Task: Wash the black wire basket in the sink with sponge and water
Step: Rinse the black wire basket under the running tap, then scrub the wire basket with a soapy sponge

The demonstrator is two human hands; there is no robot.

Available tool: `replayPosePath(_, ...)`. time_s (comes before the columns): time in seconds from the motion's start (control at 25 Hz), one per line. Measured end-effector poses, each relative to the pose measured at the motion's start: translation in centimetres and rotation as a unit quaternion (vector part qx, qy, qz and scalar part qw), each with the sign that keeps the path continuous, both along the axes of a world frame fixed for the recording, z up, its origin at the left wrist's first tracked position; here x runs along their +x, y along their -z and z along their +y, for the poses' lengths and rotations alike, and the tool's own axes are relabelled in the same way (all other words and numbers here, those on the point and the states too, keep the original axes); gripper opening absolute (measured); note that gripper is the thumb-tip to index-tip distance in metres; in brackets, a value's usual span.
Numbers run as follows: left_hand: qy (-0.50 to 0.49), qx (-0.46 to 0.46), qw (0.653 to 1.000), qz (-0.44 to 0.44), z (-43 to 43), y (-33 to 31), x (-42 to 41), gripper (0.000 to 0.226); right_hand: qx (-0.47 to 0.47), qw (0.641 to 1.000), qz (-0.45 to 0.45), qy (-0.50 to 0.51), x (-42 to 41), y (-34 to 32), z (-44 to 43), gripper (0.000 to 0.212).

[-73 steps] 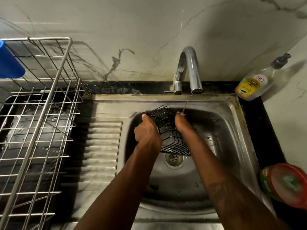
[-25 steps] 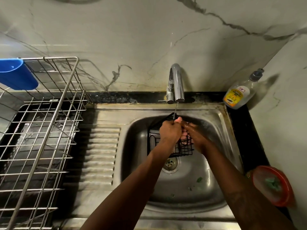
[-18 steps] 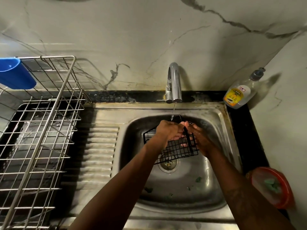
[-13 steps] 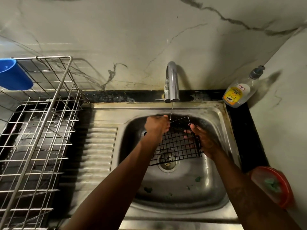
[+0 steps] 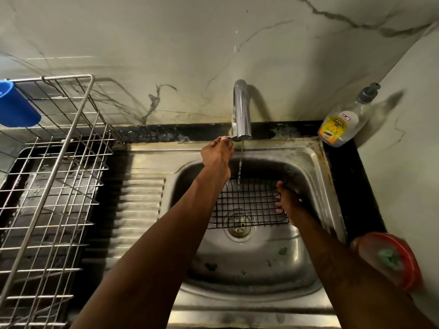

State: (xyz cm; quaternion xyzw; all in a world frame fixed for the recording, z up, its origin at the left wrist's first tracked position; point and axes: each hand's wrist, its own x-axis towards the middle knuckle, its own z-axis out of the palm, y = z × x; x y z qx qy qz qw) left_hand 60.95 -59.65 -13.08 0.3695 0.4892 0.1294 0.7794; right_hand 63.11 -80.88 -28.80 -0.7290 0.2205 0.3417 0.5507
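- Kitchen sink corner, pale veined marble wall (image 5: 166, 43) behind, black stone counter edge (image 5: 166, 132) along the back.
- Right hand (image 5: 287, 200) gripped the right edge of the black wire grid basket (image 5: 247, 205), fingers curled through the mesh.
- Basket sat inside the stainless steel sink bowl (image 5: 316, 176), tilted, directly over the round drain (image 5: 238, 225).
- Left hand (image 5: 217, 153) was up at the small metal tap lever (image 5: 224, 138), fingertips bunched and pinching it.
- Thin water stream (image 5: 240, 167) ran from the curved chrome faucet (image 5: 241, 108) onto the basket's far side.
- Small green scraps (image 5: 282, 251) lay on the sink floor, nearer the camera than the basket.
- Clear pump bottle with yellow label (image 5: 342, 122) stood on the counter at the back right corner.
- Red round plastic container (image 5: 389, 260) holding something green sat right of the sink, blurred.
- Steel wire dish rack (image 5: 59, 162) stood left of the ribbed drainboard, with a blue plastic cup (image 5: 16, 105) hung on its far left.
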Motion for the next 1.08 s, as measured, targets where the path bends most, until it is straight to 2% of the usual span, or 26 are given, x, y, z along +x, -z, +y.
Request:
replayPosePath(0.12, -0.002, 0.02, 1.0, 0.004, -0.4, 0.2, 0.1, 0.006, -0.054, 0.998, -0.007, -0.033, 0.4, 0.2, 0.5, 0.061)
replayPosePath(0.32, 0.015, 0.124, 0.992, 0.031, -1.1, 0.1, -0.2, 0.021, -0.166, 0.979, -0.091, -0.078, 0.4, -1.2, 2.0, 0.049)
replayPosePath(0.44, 0.048, 0.189, 0.98, 0.049, -1.6, -0.2, -0.2, 0.021, -0.183, 0.969, -0.122, -0.113, 0.2, -2.1, 2.1, 0.048)
replayPosePath(0.52, 0.114, 0.271, 0.953, 0.066, -2.3, -0.7, -0.3, 0.016, -0.188, 0.966, -0.128, -0.124, 0.0, -2.8, 2.2, 0.049)
replayPosePath(0.64, 0.216, 0.402, 0.883, 0.111, -2.6, -1.5, -0.6, 0.021, -0.178, 0.964, -0.154, -0.124, -0.5, -3.4, 2.2, 0.048)
replayPosePath(0.8, 0.294, 0.449, 0.837, 0.105, -3.0, -1.5, -2.9, 0.037, -0.176, 0.948, -0.229, -0.133, -1.7, -4.9, 2.0, 0.044)
replayPosePath(0.88, 0.361, 0.487, 0.788, 0.108, -4.1, -0.6, -4.3, 0.036, -0.143, 0.937, -0.282, -0.146, -2.6, -6.9, 2.2, 0.045)
replayPosePath(0.96, 0.407, 0.508, 0.748, 0.129, -5.2, -0.3, -5.0, 0.028, -0.114, 0.933, -0.298, -0.169, -3.3, -8.9, 2.0, 0.046)
replayPosePath(1.08, 0.433, 0.473, 0.755, 0.136, -7.2, -0.9, -5.6, 0.021, -0.139, 0.917, -0.317, -0.198, -4.9, -11.7, -0.2, 0.04)
